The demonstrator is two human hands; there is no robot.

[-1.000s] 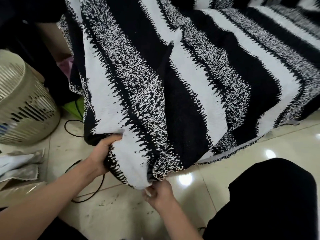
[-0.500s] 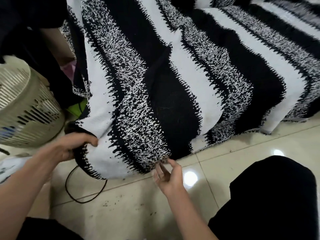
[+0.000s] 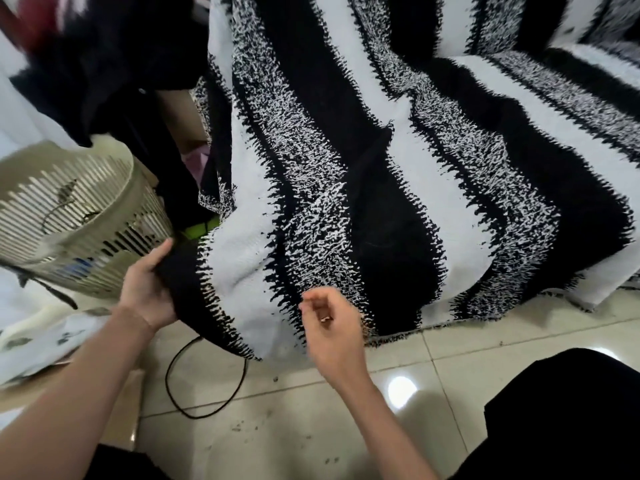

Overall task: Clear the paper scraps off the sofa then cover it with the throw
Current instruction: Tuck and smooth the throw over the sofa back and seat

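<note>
The black-and-white throw [image 3: 381, 202] lies over the sofa and hangs down to the floor [image 3: 311, 427]. The left hand [image 3: 149, 289] grips its black bottom corner. The right hand [image 3: 332, 337] is just in front of it, with fingers loosely curled and holding nothing. A slatted basket [image 3: 86, 209] stands beside it. I cannot tell what is inside.

I am looking down into a lived-in home sitting room. A black-and-white striped throw [image 3: 381, 168] is draping over the sofa, hiding it down to a glossy tiled floor [image 3: 311, 431] that is reflecting ceiling lights. A slatted plastic laundry basket [image 3: 69, 216] is standing near the sofa's end. A black cable [image 3: 207, 415] is looping across the tiles, and dark clothes [image 3: 104, 64] are hanging above the basket.
</note>
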